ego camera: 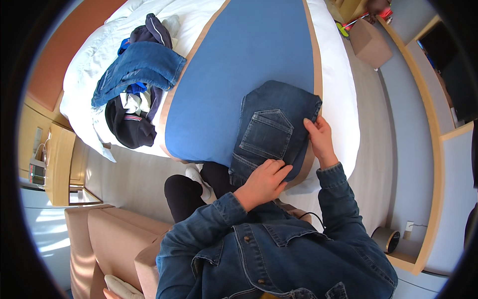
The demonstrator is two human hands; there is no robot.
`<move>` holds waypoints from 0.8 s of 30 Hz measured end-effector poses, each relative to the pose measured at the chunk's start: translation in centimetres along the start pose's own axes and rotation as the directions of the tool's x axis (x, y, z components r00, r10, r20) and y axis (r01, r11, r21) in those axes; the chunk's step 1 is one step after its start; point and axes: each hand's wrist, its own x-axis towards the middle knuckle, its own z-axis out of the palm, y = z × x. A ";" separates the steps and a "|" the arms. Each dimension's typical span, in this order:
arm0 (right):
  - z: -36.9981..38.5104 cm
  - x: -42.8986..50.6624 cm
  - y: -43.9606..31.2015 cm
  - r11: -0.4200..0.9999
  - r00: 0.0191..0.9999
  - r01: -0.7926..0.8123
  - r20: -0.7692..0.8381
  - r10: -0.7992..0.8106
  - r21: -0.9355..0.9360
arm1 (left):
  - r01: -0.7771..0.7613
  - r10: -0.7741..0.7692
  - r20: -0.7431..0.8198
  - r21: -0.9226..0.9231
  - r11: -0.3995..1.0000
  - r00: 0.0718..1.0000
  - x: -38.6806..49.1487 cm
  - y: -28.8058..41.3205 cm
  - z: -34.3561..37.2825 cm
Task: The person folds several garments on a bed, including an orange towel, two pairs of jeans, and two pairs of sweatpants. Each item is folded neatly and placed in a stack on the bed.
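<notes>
Dark blue denim jeans lie folded on the blue bed runner, a stitched back pocket facing up and the waistband towards me. At their right edge, my right hand pinches the denim, thumb on top and the other fingers mostly hidden behind it. My left hand lies over the near edge by the waistband with its fingers bent. Whether it grips the cloth there cannot be made out.
A heap of clothes with lighter blue jeans on top lies on the white bedding at left. A tan armchair stands behind me on the left. Wooden shelving lines the right wall, and a cardboard box sits far right.
</notes>
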 end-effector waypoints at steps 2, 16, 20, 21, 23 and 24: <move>-0.7 0.1 -0.2 0.983 0.998 0.040 -0.040 -0.048 -0.182 | -0.015 0.014 0.016 0.013 1.000 1.000 -0.1 -0.1 0.4; -0.9 3.7 -3.4 0.775 0.971 0.051 -0.150 -0.186 -0.630 | -0.051 0.049 0.029 0.072 0.996 0.998 -0.3 -0.2 0.8; -1.0 4.6 -1.9 0.880 0.941 0.200 -0.165 -0.295 -0.430 | -0.071 0.069 0.029 0.087 0.994 0.997 -0.6 -0.4 0.9; -1.1 4.6 -1.6 0.903 0.940 0.235 -0.151 -0.304 -0.359 | -0.072 0.070 0.026 0.083 0.994 0.997 -0.6 -0.5 1.0; -1.2 4.4 -1.3 0.946 0.950 0.241 -0.145 -0.275 -0.217 | -0.073 0.071 0.020 0.074 0.995 0.997 -0.7 -0.7 1.1; -1.2 4.2 -1.3 0.971 0.968 0.152 -0.172 -0.185 -0.186 | -0.075 0.074 0.015 0.071 0.995 0.997 -0.8 -0.7 1.2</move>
